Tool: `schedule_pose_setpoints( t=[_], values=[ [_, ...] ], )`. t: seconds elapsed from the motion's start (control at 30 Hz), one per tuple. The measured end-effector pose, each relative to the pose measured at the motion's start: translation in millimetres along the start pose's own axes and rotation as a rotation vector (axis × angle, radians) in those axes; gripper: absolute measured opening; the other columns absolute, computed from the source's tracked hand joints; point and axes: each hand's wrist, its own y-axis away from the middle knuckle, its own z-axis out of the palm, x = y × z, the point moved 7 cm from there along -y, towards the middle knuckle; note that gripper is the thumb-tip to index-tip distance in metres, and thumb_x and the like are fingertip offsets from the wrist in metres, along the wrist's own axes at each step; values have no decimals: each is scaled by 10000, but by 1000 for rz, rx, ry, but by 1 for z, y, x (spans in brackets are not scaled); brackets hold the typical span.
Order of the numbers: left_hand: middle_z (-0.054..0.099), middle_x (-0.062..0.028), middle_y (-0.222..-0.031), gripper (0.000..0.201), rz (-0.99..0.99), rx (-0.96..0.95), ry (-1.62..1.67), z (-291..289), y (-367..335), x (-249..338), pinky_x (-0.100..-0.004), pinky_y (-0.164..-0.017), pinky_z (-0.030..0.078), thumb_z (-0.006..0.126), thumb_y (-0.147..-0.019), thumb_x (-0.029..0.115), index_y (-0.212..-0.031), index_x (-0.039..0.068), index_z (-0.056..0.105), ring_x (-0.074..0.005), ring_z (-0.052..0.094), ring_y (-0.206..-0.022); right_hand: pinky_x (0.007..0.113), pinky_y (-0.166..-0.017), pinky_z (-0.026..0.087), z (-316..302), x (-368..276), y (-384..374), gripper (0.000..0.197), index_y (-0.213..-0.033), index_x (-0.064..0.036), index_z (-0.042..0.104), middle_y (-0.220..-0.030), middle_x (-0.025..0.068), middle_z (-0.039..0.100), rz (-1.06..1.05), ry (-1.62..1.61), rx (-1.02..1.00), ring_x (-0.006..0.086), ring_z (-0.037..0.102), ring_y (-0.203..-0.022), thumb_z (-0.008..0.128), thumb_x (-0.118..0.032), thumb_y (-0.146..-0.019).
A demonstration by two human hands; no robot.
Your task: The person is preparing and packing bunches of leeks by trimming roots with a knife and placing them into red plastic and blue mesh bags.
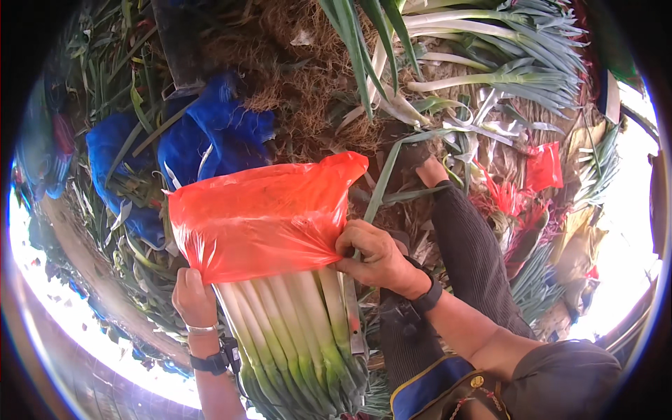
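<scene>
A translucent red plastic bag (262,217) covers the far end of a thick bunch of leeks (287,322). White stalks come out of its near edge and turn green toward me; the ends inside the bag are hidden. My left hand (194,297) is closed on the bag's near left corner. With thumb and fingers pinched together, my right hand (371,252) grips the near right edge. Between the two hands the plastic is pulled taut across the stalks.
Loose leeks (476,77) lie in a heap at the far right. Beyond the bag are matted roots (308,91) and crumpled blue cloth or sacking (217,126). More red plastic (544,166) lies to the right, past my outstretched leg (465,238). Leaf scraps litter the left side.
</scene>
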Motion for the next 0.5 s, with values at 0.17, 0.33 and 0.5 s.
schedule_pose_setpoints(
  t=[0.17, 0.33, 0.5],
  values=[
    [466, -139, -733, 168, -65, -62, 93, 6, 3, -6, -453, -552, 413, 529, -667, -60, -777, 23, 434, -376, 510, -636, 346, -689, 469, -1, 2, 7, 267, -884, -51, 558, -843, 77, 544, -3, -35, -65, 267, 564, -789, 716, 28, -683],
    [479, -137, -738, 165, -3, -10, 110, 8, 10, -9, -452, -545, 409, 530, -664, -56, -772, 22, 432, -369, 513, -637, 322, -692, 471, 0, 5, 13, 219, -903, -40, 566, -863, 75, 542, 71, -77, -44, 255, 577, -802, 678, 51, -739],
    [484, -139, -738, 150, 32, -22, 100, 10, 5, -9, -451, -545, 409, 538, -687, -47, -764, 26, 432, -365, 515, -623, 326, -705, 485, 7, 17, 20, 167, -913, -36, 578, -880, 87, 565, 93, -5, -121, 271, 604, -836, 638, 18, -767]
  ],
)
